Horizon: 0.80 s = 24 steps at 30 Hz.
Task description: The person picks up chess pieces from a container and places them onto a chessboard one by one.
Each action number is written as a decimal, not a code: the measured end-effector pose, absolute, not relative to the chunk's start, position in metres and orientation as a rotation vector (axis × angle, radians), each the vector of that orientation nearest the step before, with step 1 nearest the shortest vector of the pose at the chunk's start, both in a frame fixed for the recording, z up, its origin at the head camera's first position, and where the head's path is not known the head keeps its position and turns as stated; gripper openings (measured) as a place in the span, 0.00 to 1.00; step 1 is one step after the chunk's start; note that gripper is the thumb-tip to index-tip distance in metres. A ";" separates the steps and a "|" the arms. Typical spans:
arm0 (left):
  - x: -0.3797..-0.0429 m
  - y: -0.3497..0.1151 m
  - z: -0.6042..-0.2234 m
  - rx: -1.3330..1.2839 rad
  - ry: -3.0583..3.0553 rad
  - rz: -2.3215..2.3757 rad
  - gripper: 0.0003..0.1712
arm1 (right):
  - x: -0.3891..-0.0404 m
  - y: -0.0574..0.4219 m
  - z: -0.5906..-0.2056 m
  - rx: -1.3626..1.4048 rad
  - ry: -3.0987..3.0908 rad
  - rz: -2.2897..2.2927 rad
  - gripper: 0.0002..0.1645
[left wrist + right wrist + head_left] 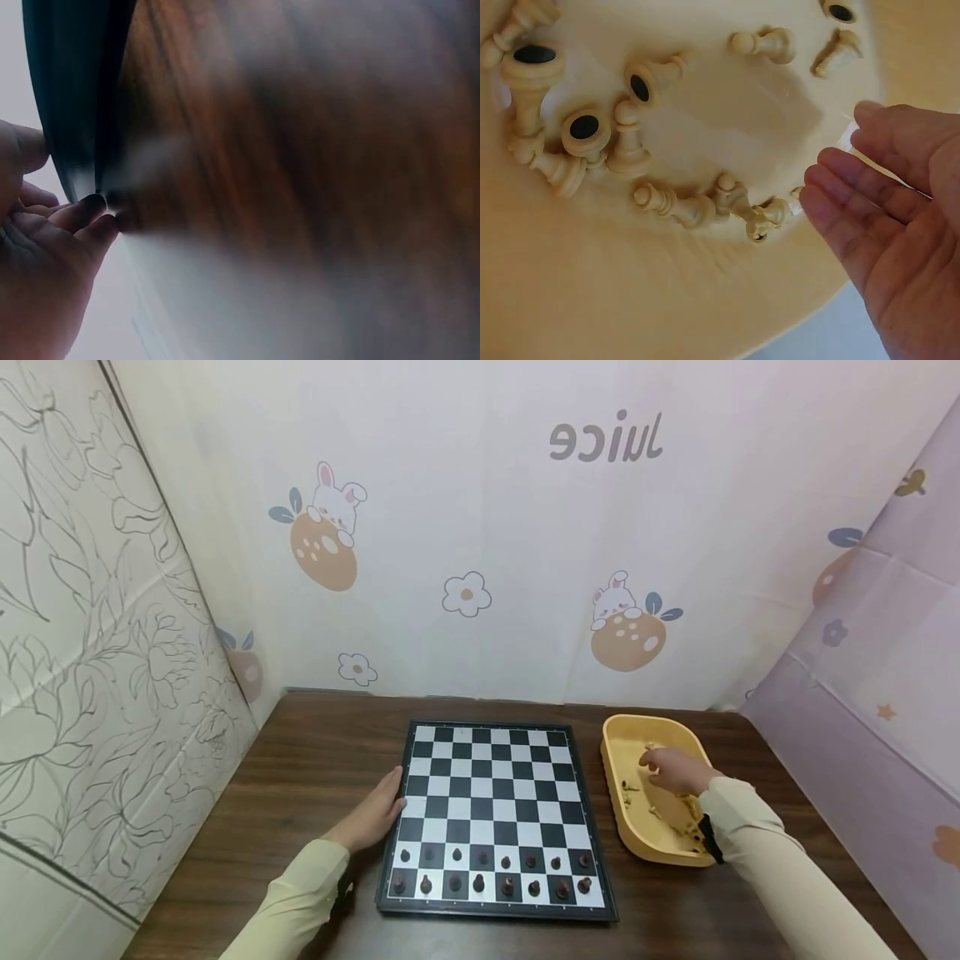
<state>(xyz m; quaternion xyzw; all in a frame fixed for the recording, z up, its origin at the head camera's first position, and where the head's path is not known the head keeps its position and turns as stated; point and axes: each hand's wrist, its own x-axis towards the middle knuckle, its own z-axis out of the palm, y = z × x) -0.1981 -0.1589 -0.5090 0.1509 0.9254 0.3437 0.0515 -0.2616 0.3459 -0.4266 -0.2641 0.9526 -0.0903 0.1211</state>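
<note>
A black-and-white chessboard [482, 787] lies flat on the table, with two rows of dark chess pieces [478, 882] along its near side. My left hand [375, 817] rests against the board's left edge. In the left wrist view its fingers [79, 217] touch the board's dark side [71, 82]. My right hand [678, 770] is inside the yellow tray [626, 835] to the right of the board. Its fingers [840, 202] are relaxed and slightly bent, with nothing visible between them. Several cream chess pieces [671, 208] lie tipped over on the tray's bottom.
The brown wooden table [315, 735] extends left of the board. A patterned curtain [465, 527] hangs behind it, with further hangings at the left [90, 635] and right [885, 693] sides. The tray's raised rim surrounds the right hand.
</note>
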 end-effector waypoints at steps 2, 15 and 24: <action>-0.198 -0.158 -0.510 0.465 2.824 1.058 0.34 | -0.262 0.344 -0.427 -0.752 2.764 -0.257 0.16; -0.197 -0.155 -0.511 0.428 2.788 1.116 0.34 | -0.268 0.341 -0.433 -0.827 2.697 -0.349 0.09; -0.199 -0.155 -0.510 0.428 2.787 1.105 0.34 | -0.281 0.339 -0.446 -0.883 2.673 -0.422 0.08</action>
